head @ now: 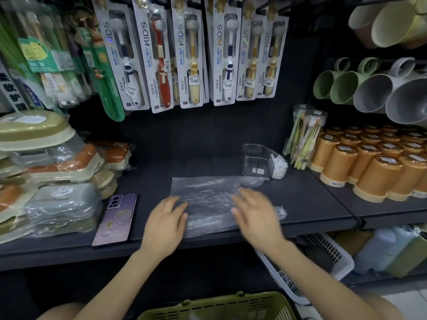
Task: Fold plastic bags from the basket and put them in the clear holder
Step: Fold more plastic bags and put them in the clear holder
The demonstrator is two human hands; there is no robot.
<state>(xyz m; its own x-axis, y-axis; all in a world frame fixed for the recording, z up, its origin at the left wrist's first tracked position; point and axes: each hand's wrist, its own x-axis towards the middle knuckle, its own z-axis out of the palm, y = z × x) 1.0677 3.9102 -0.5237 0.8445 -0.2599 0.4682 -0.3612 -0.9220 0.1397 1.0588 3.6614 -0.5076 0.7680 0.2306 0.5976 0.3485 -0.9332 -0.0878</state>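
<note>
Where toothbrushes (191, 54) hang, a plastic bag (208, 195) lies on the shelf (312, 199).

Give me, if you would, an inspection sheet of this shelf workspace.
Surface: dark shelf, level.
Job's things: plastic bag lies flat near the front edge; clear holder stands behind it, to the right; green basket below.
Clutter: phone lies left of the bag.
Hands: left hand and right hand rest flat on the bag, fingers straight.
Cables: nothing seen.
Surroundings: toothbrushes hang above; orange cups stand right; white basket underneath.
</note>
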